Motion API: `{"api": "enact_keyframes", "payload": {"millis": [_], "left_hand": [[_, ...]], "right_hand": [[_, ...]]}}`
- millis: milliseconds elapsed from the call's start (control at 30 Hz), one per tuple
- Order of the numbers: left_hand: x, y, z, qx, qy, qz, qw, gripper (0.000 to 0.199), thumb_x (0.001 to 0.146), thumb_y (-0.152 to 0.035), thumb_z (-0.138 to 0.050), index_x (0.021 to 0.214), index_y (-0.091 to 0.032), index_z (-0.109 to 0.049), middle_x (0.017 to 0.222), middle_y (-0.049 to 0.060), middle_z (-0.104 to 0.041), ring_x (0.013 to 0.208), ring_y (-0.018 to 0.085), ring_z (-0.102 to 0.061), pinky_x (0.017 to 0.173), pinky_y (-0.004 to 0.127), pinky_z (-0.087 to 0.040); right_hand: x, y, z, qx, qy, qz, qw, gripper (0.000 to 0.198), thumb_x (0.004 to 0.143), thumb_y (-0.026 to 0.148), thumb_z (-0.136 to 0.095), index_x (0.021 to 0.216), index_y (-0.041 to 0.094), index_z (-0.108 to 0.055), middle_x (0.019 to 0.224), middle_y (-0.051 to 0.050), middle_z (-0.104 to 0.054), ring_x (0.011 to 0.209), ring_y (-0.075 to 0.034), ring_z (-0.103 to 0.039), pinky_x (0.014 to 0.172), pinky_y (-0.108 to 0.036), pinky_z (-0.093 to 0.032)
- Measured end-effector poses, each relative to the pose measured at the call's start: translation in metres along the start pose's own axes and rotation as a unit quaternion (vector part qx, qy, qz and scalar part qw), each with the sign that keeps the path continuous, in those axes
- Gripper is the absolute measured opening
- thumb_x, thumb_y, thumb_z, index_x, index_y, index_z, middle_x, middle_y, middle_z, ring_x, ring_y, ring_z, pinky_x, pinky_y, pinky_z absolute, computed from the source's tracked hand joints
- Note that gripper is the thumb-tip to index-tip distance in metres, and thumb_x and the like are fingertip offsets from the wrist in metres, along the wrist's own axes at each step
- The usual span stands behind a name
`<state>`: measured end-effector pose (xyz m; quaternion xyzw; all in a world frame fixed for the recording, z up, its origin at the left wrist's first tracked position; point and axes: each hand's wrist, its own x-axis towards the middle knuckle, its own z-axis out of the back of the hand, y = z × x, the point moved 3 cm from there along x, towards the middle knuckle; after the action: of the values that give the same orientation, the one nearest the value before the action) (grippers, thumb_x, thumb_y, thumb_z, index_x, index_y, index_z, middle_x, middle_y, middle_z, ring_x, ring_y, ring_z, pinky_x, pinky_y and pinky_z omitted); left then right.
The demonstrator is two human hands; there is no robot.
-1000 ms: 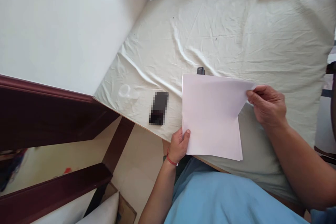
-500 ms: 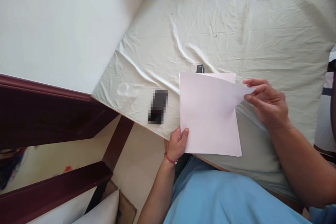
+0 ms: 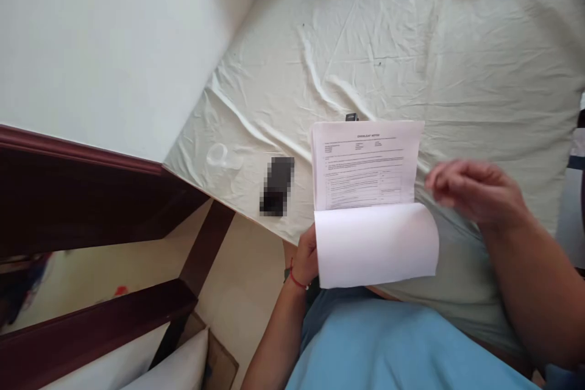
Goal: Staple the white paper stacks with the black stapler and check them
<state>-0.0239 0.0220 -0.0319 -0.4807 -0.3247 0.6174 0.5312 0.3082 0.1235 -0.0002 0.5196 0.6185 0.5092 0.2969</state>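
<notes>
Now, left hand (image 3: 307, 254) pinching curled smooth paper (image 3: 365, 195), blurred right hand (image 3: 475, 189) released, wrinkled cloth (image 3: 411, 42).

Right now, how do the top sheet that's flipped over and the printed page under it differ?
The top sheet shows a blank white side; the printed page carries lines of text. The top sheet curls over toward the person, while the printed page lies flat. The left hand grips the top sheet's side; the blurred right hand touches neither. Both look equally wide.

- Left hand (image 3: 307, 254) low at centre, fingers curled, red band at wrist.
- Right hand (image 3: 475, 189) raised, blurred, fingers loosely bent, forearm slanting down right.
</notes>
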Motion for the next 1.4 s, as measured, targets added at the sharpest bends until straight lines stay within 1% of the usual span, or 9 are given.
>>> {"api": "enact_keyframes", "payload": {"millis": [67,167,300,467,667,1000,1067,1200,1400], "left_hand": [[-0.001,-0.003,-0.002,-0.011,0.021,-0.023,0.999,0.042,0.095,-0.051,-0.061,0.114,-0.016,-0.075,0.101,0.008,-0.078,0.096,0.026,-0.070,0.089,0.040,-0.058],[-0.001,-0.004,-0.003,-0.006,0.037,-0.047,0.998,0.042,0.101,-0.046,-0.053,0.123,-0.016,-0.071,0.116,0.010,-0.077,0.108,0.026,-0.070,0.099,0.040,-0.054],[-0.001,-0.004,-0.003,0.018,0.053,-0.059,0.997,0.041,0.103,-0.045,-0.051,0.124,-0.016,-0.071,0.118,0.011,-0.077,0.109,0.025,-0.070,0.099,0.037,-0.053],[0.000,-0.008,-0.002,0.020,0.075,-0.069,0.995,0.040,0.103,-0.046,-0.052,0.119,-0.016,-0.072,0.109,0.009,-0.078,0.094,0.022,-0.070,0.087,0.033,-0.054],[0.000,-0.006,-0.004,0.023,0.065,-0.065,0.996,0.037,0.101,-0.044,-0.055,0.119,-0.016,-0.072,0.108,0.008,-0.078,0.092,0.022,-0.069,0.084,0.034,-0.054],[0.000,-0.010,-0.005,0.067,0.021,-0.048,0.996,0.040,0.103,-0.047,-0.048,0.110,-0.016,-0.072,0.101,0.007,-0.077,0.089,0.022,-0.067,0.082,0.032,-0.052],[0.000,-0.011,-0.004,0.065,0.015,-0.041,0.997,0.041,0.103,-0.049,-0.049,0.110,-0.016,-0.072,0.101,0.007,-0.077,0.089,0.023,-0.067,0.082,0.032,-0.052],[0.001,-0.007,-0.004,0.036,0.012,-0.036,0.999,0.042,0.102,-0.050,-0.050,0.110,-0.015,-0.072,0.102,0.008,-0.077,0.089,0.023,-0.066,0.083,0.034,-0.053],[0.000,-0.001,-0.004,-0.025,-0.015,-0.026,0.999,0.035,0.097,-0.049,-0.058,0.105,-0.017,-0.072,0.096,0.006,-0.076,0.088,0.022,-0.066,0.079,0.033,-0.055]], "right_hand": [[0.006,-0.009,0.016,-0.019,-0.229,-0.001,0.973,0.006,0.080,0.025,-0.084,0.082,0.022,-0.079,0.081,-0.002,-0.074,0.049,-0.006,-0.048,0.043,-0.019,-0.036],[0.010,-0.021,0.023,-0.016,-0.348,-0.019,0.937,0.027,0.070,0.028,-0.092,0.091,0.021,-0.077,0.089,-0.001,-0.073,0.047,-0.004,-0.043,0.038,-0.020,-0.027],[0.011,-0.031,0.020,0.021,-0.315,-0.073,0.946,0.047,0.064,0.035,-0.095,0.104,0.023,-0.073,0.091,0.000,-0.072,0.047,-0.006,-0.047,0.038,-0.021,-0.029],[0.011,-0.032,0.018,-0.008,-0.292,-0.040,0.956,0.034,0.066,0.034,-0.095,0.079,0.020,-0.067,0.058,0.006,-0.055,0.046,-0.006,-0.038,0.041,-0.023,-0.025],[0.008,-0.029,0.013,-0.078,-0.332,0.013,0.940,0.027,0.066,0.033,-0.094,0.076,0.020,-0.073,0.068,0.005,-0.058,0.059,-0.007,-0.041,0.050,-0.022,-0.031],[0.005,-0.032,0.020,-0.089,-0.350,0.026,0.932,0.025,0.072,0.031,-0.090,0.089,0.022,-0.073,0.067,0.004,-0.065,0.047,-0.007,-0.042,0.042,-0.024,-0.029],[0.007,-0.029,0.018,-0.107,-0.350,0.048,0.930,0.021,0.072,0.030,-0.089,0.082,0.023,-0.073,0.077,0.001,-0.071,0.055,-0.010,-0.052,0.050,-0.026,-0.039],[0.008,-0.017,0.010,-0.111,-0.306,0.104,0.940,0.018,0.067,0.021,-0.090,0.074,0.026,-0.074,0.100,-0.002,-0.074,0.106,-0.022,-0.068,0.088,-0.036,-0.051],[0.000,-0.013,0.010,0.023,-0.105,-0.004,0.994,0.011,0.070,0.031,-0.090,0.074,0.032,-0.079,0.128,-0.001,-0.075,0.125,-0.026,-0.066,0.110,-0.046,-0.049]]}}
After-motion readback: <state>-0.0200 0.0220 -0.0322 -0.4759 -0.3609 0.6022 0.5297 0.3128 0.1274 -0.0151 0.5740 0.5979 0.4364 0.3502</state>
